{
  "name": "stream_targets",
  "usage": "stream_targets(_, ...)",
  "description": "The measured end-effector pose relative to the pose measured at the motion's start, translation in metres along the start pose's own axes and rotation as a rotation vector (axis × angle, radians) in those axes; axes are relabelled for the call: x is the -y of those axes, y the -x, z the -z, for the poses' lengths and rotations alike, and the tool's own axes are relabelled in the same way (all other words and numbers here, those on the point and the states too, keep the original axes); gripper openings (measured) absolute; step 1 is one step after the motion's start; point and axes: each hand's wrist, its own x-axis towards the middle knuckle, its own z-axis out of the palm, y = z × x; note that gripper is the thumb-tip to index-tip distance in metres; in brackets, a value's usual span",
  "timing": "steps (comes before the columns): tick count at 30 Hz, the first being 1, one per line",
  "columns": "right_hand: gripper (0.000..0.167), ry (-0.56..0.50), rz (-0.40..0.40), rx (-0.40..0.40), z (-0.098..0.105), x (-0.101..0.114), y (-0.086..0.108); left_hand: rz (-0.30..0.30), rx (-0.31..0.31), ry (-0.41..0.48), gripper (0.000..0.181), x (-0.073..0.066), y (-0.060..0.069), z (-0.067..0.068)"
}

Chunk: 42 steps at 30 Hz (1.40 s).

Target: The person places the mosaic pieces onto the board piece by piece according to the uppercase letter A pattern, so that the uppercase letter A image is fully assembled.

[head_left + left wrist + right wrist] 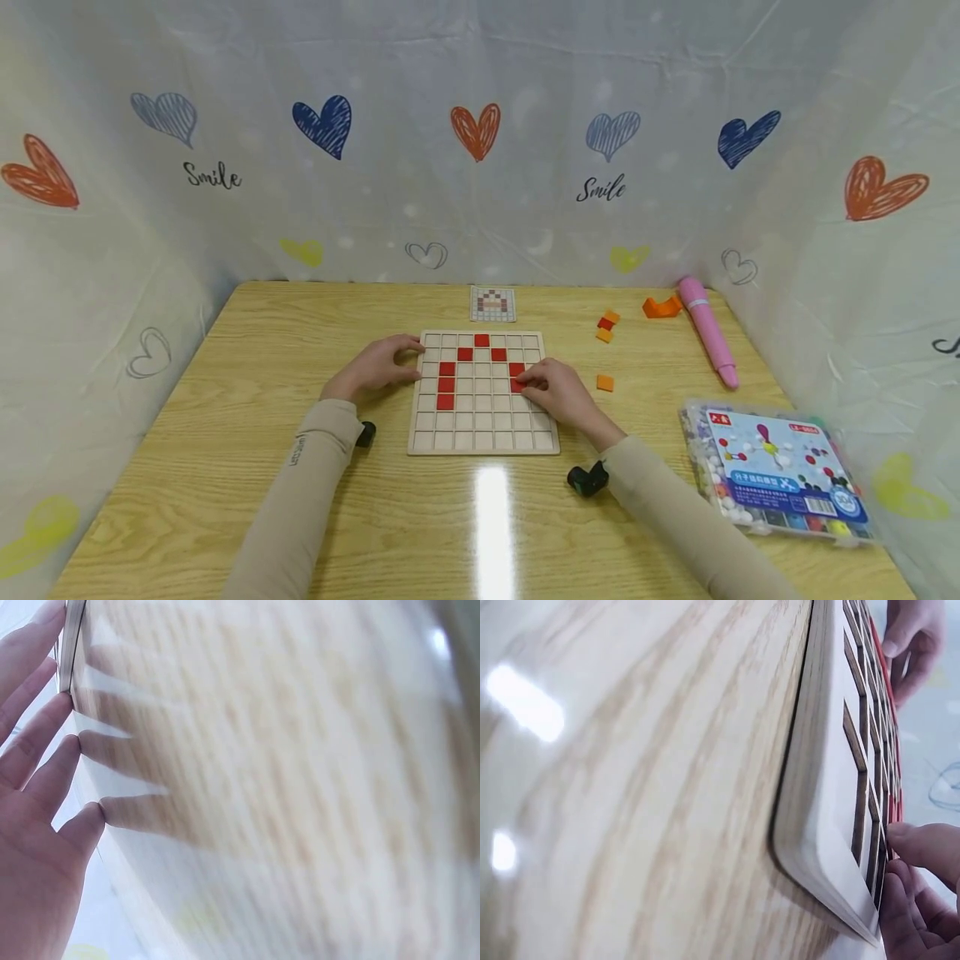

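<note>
A wooden grid board lies on the table, with several red square tiles set in its cells in an arch shape. My left hand rests at the board's left edge, fingers spread and mostly straight; in the left wrist view its fingertips touch the edge and table. On the board's right side, my right hand pinches a red tile at a cell, between thumb and fingertips. In the right wrist view, the right thumb and fingers meet low over the grid, and the tile is mostly hidden.
A small pattern card lies behind the board. To the right are loose orange tiles, a red tile, an orange curved piece, a pink pen-like stick and a clear box of colored beads.
</note>
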Motion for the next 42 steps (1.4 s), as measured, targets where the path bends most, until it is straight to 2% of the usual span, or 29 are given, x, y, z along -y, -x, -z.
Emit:
stream_targets(5,0.02,-0.019,-0.008,-0.006,0.001,0.0,0.001,0.007,0.002,0.013,0.052,-0.002,0.001,0.001)
stream_targets(10,0.025,-0.103,-0.111,-0.036,0.006,-0.003,0.003,0.004,0.004,0.008,0.051,-0.001,-0.001,0.001)
stream_targets(14,0.032,-0.197,-0.228,-0.115,0.013,-0.011,0.0,0.004,0.007,0.009,0.051,0.001,-0.001,0.0)
stream_targets(18,0.037,-0.263,-0.343,-0.242,0.017,-0.025,-0.003,0.01,0.004,0.013,0.051,0.002,-0.001,-0.001)
stream_targets(21,0.041,-0.288,-0.403,-0.285,0.018,-0.034,-0.005,0.012,0.003,0.009,0.051,0.002,0.0,-0.001)
stream_targets(33,0.052,-0.285,-0.466,-0.286,0.028,-0.046,-0.016,-0.005,-0.004,-0.004,0.051,-0.001,0.001,0.001)
stream_targets(42,0.056,-0.364,-0.631,-0.359,0.043,-0.067,-0.021,-0.006,-0.003,0.005,0.05,-0.002,0.002,0.0)
